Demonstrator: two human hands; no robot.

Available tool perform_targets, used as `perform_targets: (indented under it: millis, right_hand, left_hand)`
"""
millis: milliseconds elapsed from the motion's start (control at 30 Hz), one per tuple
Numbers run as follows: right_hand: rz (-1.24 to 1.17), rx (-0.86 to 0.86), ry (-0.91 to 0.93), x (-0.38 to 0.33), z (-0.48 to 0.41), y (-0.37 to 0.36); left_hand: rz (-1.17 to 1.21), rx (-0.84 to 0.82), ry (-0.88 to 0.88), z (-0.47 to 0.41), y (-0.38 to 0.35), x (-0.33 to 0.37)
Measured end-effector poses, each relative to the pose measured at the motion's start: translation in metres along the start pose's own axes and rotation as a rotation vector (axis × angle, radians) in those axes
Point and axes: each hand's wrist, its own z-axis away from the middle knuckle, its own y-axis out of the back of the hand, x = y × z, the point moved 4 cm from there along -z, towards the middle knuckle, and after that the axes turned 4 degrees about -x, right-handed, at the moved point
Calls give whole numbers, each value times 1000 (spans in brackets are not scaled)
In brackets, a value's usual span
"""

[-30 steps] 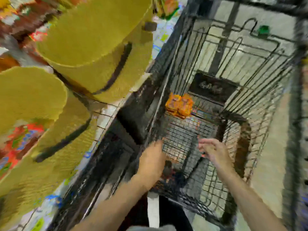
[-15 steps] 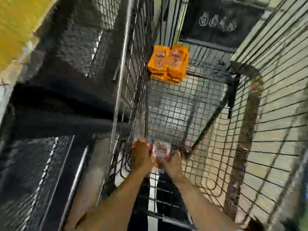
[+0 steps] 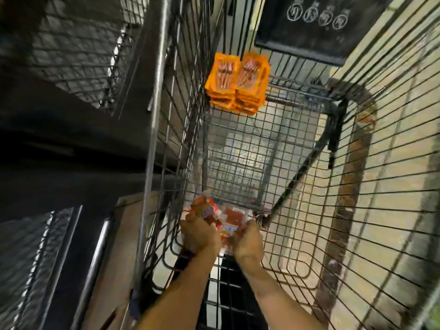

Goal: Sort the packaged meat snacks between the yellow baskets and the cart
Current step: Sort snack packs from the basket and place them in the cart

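I look straight down into a wire shopping cart (image 3: 371,177). Two stacks of orange snack packets (image 3: 238,84) lie side by side at the far end of its mesh floor. At the near end lie red packaged meat snacks (image 3: 226,216). My left hand (image 3: 198,234) grips the left side of this red bunch, and my right hand (image 3: 247,239) grips its right side. Both hands are deep inside the cart, close together. The yellow baskets are out of view.
Dark metal shelving (image 3: 71,115) with wire mesh stands close against the cart's left side. A black sign plate (image 3: 316,27) hangs at the cart's far end. Pale tiled floor (image 3: 404,163) shows through the cart's wires on the right.
The view swung down from the yellow baskets into the cart. Both hands dropped to the near end of the cart floor and closed on the red snack packets.
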Motion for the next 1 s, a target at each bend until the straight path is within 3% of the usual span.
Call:
perform_targets:
  millis: [67, 233, 400, 667, 767, 867, 1000]
  right_hand:
    - [4, -1, -43, 0, 1, -3]
    - [-145, 36, -58, 5, -3, -4]
    - [-98, 163, 55, 6, -5, 14]
    - [-385, 21, 205, 3, 0, 43]
    - [-425, -49, 255, -1, 10, 57]
    - [-491, -277, 162, -3, 20, 39]
    - [-264, -239, 3, -4, 11, -6]
  left_hand:
    - [-71, -1, 97, 2, 1, 0]
    - [38, -11, 202, 2, 2, 5]
    - [22, -15, 243, -5, 10, -2]
    - [207, -90, 254, 6, 18, 14]
    - [153, -140, 159, 17, 35, 15]
    - [-5, -107, 72, 22, 57, 14]
    - [-164, -88, 20, 17, 61, 12]
